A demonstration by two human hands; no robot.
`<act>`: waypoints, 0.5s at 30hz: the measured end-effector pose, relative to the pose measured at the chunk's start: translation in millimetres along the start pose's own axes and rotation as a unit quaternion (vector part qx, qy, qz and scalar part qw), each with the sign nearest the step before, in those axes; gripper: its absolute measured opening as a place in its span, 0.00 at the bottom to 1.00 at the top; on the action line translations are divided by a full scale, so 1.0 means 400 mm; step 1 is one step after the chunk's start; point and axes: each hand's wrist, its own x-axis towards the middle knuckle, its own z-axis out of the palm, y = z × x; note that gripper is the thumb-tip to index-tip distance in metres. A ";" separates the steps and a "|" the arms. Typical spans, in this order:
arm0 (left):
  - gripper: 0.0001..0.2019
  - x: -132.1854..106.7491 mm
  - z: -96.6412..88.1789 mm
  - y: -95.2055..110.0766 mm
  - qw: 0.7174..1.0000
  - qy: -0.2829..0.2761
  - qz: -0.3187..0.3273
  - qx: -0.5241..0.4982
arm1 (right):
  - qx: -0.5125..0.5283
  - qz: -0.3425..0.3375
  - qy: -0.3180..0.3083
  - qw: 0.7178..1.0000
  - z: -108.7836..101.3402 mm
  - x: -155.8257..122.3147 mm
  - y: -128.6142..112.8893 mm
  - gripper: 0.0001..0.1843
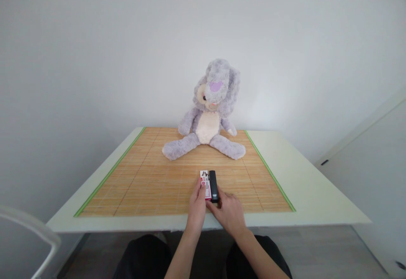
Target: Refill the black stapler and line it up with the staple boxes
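A small white and pink box [206,182] and a black oblong device [213,185] lie side by side on the bamboo mat [149,177], near its front edge. My left hand [197,207] rests flat beside the box, fingers stretched and touching its left side. My right hand [229,212] lies at the near end of the black device, fingers curled and touching it. Both things rest on the mat.
A grey plush rabbit [209,114] sits at the far end of the mat, legs spread toward me. The mat covers a white table [311,190] against a white wall. A white chair back [31,228] stands at lower left, a white cabinet [374,173] at right.
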 end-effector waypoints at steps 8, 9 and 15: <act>0.27 -0.039 0.000 0.035 1.000 -0.025 -0.002 -0.014 | -0.022 -0.003 -0.016 1.000 0.004 0.007 0.000 0.35; 0.29 -0.041 -0.002 0.038 1.000 -0.029 0.001 -0.012 | -0.024 -0.006 -0.020 0.999 0.004 0.009 0.000 0.33; 0.32 -0.041 0.007 0.045 0.999 -0.040 0.001 -0.004 | -0.030 -0.038 -0.041 0.998 -0.019 0.022 0.024 0.28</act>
